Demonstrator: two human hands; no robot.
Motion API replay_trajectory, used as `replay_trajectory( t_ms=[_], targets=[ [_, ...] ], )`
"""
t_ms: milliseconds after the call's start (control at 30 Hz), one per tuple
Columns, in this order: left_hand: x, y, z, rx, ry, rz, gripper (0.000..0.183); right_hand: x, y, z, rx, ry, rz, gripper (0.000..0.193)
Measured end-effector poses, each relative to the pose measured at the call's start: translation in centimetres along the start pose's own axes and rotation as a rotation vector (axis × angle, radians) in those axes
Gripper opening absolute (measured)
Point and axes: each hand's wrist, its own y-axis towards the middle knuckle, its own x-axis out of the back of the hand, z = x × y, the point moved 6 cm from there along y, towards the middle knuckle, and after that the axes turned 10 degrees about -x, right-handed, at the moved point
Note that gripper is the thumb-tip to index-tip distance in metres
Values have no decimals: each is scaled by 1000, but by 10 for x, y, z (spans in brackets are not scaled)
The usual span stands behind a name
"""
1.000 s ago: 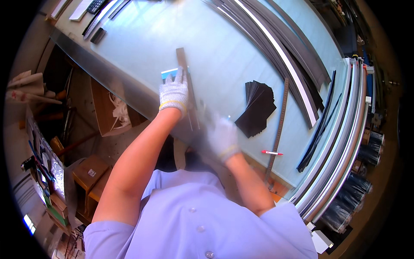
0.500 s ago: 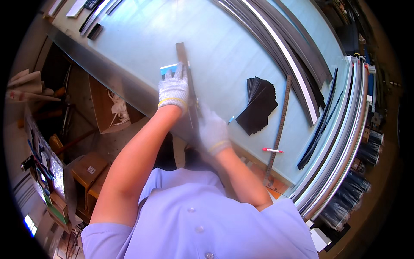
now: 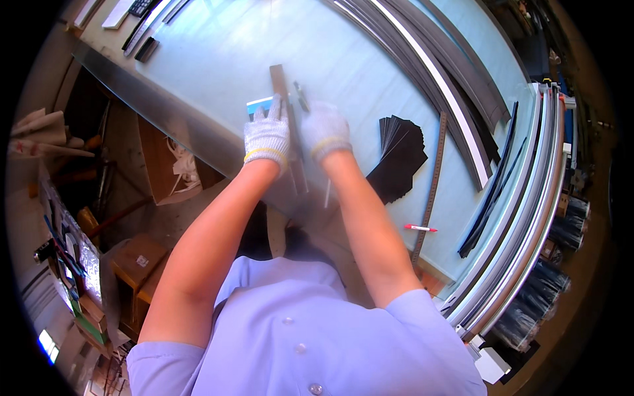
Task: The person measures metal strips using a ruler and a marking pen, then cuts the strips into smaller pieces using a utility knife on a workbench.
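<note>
My left hand (image 3: 267,132), in a pale knit glove with a yellow cuff band, lies with fingers stretched along a flat dark metal bar (image 3: 277,78). A small blue and white card-like piece (image 3: 259,105) sits under or beside its fingers. To the right of the bar is my right hand (image 3: 325,129), gloved alike and blurred by motion. It is closed on a slim, knife-like tool (image 3: 301,96), whose end shows beyond the fingers. By the right wrist a thin whitish stick-like piece (image 3: 327,194) shows; whether it belongs to the tool I cannot tell.
Right of my hands lies a fanned stack of black sheets (image 3: 400,158), with a long ruler (image 3: 432,178) and a red and white marker (image 3: 421,228) beyond. Long dark strips (image 3: 456,86) cover the table's far right. An open cardboard box (image 3: 158,165) stands below the left edge.
My right hand has moved away from my body, up alongside the bar, with the slim tool in it. My left hand stays in place on the bar.
</note>
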Motion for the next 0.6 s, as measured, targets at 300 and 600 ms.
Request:
replay_trajectory(
  t_ms=[300,600],
  targets=[
    [3,0,0,12,12,19,118,-31,-81,-37,22,81,67,52],
    [13,-3,-2,5,-30,38,83,-39,-161,-72,-66,-192,258,60]
  ],
)
